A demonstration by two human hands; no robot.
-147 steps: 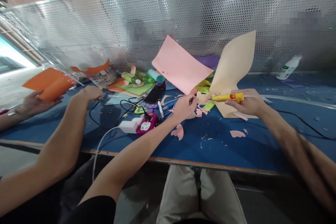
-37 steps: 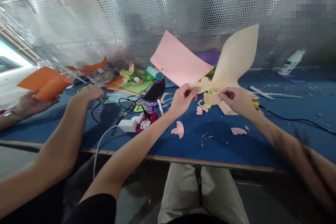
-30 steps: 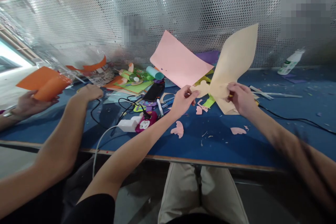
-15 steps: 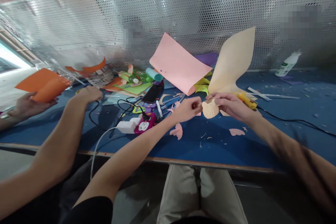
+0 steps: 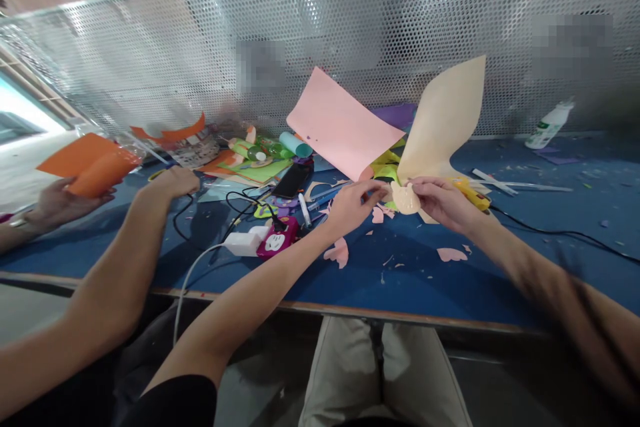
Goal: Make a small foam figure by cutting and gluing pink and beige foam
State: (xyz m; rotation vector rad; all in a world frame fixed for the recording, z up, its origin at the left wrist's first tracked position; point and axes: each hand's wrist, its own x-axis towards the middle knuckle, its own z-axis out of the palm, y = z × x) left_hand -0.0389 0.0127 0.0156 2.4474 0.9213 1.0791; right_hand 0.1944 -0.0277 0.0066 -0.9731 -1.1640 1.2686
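Note:
Between thumb and fingers, my right hand [image 5: 443, 201] pinches a cream animal-head cutout [image 5: 405, 200] with two small ears and shiny patches on its face. My left hand [image 5: 356, 208] is closed, its fingertips drawn together at the cutout's left edge; what they grip is too small to make out. Just beyond my right hand lies a yellow glue gun [image 5: 471, 193], partly covered by that hand. Pink paper cutouts [image 5: 338, 252] lie on the blue table below my hands. A large cream sheet [image 5: 445, 113] stands curved behind them, beside a pink sheet [image 5: 345, 120].
A magenta power block [image 5: 278, 237] with white plugs and cables sits left of my forearm. Near it are a phone [image 5: 291, 180] and a white marker [image 5: 305, 209]. A white bottle [image 5: 550, 124] stands far right. At left, another person's hand [image 5: 70, 203] holds orange sheet material [image 5: 93, 163].
Both my hands have shifted slightly, and the cutout has moved a little right and up. Small pink pieces beneath my left hand now show more.

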